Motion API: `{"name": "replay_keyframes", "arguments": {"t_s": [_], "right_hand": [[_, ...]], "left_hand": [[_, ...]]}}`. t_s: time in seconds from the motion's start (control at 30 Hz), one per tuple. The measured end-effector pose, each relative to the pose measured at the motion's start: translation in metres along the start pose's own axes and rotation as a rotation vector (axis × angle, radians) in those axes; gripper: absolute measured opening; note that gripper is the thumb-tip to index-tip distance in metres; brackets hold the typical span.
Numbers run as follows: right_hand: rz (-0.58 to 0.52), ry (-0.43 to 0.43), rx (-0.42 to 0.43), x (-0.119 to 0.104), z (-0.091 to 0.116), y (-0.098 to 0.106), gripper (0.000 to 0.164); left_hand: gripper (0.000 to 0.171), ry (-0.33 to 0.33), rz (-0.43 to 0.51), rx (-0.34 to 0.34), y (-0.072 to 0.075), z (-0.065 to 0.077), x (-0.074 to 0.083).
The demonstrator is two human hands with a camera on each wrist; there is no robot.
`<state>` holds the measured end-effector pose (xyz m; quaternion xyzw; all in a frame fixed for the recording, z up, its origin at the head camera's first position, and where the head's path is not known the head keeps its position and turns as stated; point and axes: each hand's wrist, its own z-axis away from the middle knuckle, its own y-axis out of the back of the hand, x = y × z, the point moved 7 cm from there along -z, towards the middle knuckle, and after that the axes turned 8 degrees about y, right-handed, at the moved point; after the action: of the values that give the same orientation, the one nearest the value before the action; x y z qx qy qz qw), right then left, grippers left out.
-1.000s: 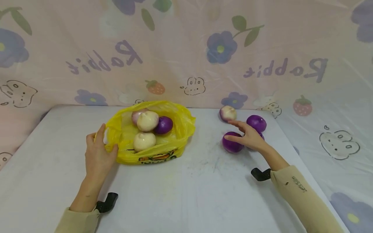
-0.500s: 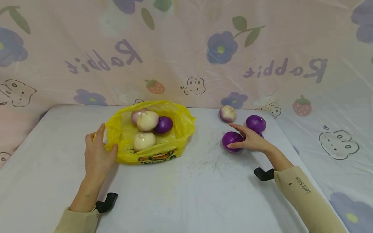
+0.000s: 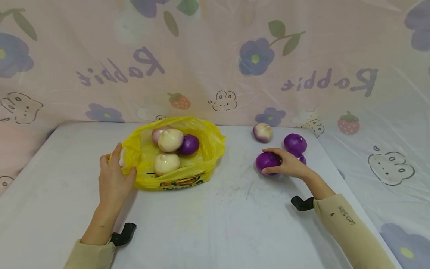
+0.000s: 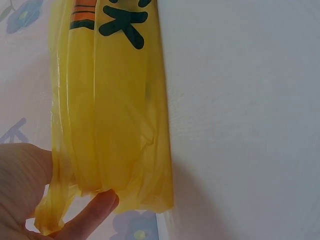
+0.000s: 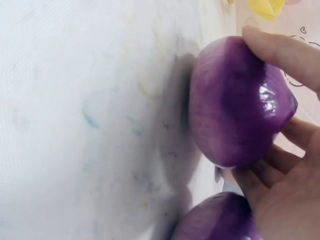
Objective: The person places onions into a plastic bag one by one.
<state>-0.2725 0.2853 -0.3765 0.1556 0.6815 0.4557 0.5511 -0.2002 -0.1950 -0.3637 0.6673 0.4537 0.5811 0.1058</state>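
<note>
My right hand [image 3: 289, 163] grips a glossy purple onion [image 3: 265, 163], thumb on the near side and fingers along the far side. In the right wrist view the onion [image 5: 235, 105] shows close over the white surface. A yellow plastic bag [image 3: 205, 164] lies with its mouth spread wide. My left hand [image 3: 115, 177] holds the bag's left end; in the left wrist view the gathered plastic [image 4: 55, 205] passes between thumb and finger. Inside the bag are a purple onion [image 3: 189, 145], a white onion [image 3: 166, 163] and others piled behind.
Right of the bag, a white-and-purple onion [image 3: 263, 132] sits near the back edge of the white table [image 3: 208, 224]. A purple onion [image 3: 295, 143] stands near the right edge, another [image 3: 302, 159] partly hidden behind my right hand. A printed cloth [image 3: 208, 67] hangs behind.
My right hand has closed from above and beside the near purple onion to a grip around it. The left hand and the bag have stayed in place.
</note>
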Motion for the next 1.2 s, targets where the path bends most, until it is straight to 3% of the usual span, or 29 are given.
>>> {"name": "replay_keyframes", "arguments": {"t_s": [0.7,1.07,1.2], "right_hand": [[-0.049,-0.026,0.07,-0.01,-0.015,0.003,0.076],[-0.215,-0.012,0.098,-0.037,-0.039,0.001,0.071],[-0.244,0.052,0.127,-0.054,-0.049,0.002,0.067]], "left_hand": [[0.073,-0.005,0.003,0.01,0.0,0.001,0.0],[0.073,0.005,0.006,0.003,0.0,0.002,-0.002],[0.073,0.01,0.003,-0.016,-0.002,0.002,-0.001]]}}
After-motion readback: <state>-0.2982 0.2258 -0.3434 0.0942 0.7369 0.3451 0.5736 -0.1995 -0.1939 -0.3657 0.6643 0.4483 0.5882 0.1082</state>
